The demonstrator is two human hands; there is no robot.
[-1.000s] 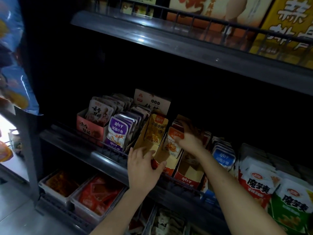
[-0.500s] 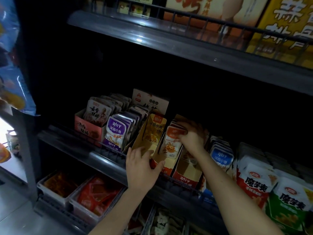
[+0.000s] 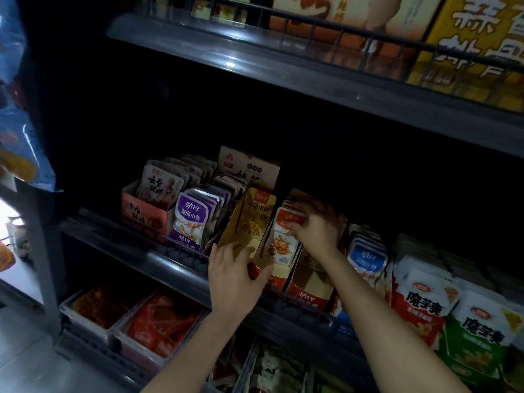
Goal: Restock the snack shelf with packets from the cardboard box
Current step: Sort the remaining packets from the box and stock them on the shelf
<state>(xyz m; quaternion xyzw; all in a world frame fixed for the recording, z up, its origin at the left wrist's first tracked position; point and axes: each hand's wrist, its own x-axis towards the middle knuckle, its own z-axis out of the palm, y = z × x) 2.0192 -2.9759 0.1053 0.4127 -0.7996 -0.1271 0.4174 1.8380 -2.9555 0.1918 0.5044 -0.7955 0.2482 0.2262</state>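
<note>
Gripping the cardboard box [image 3: 276, 275] front lip: left hand [image 3: 235, 279], fingers curled. Right hand [image 3: 320, 231] pinches the tops of the orange packets [image 3: 283, 239] in it. Packets' long axis upright, leaning back, faces toward shelf [image 3: 170, 265] front.

Dim, deep shadow behind packets; glare on upper shelf edge [image 3: 229, 63]; wide-angle edge distortion

There is only one camera, a wide-angle worn on my head. It looks forward and down at the middle shelf [image 3: 170, 263] from close up. The view is tilted, so the upper shelf [image 3: 283, 73] slants down to the right. Lower trays [image 3: 65, 307] and the floor [image 3: 28, 353] show at bottom left.
</note>
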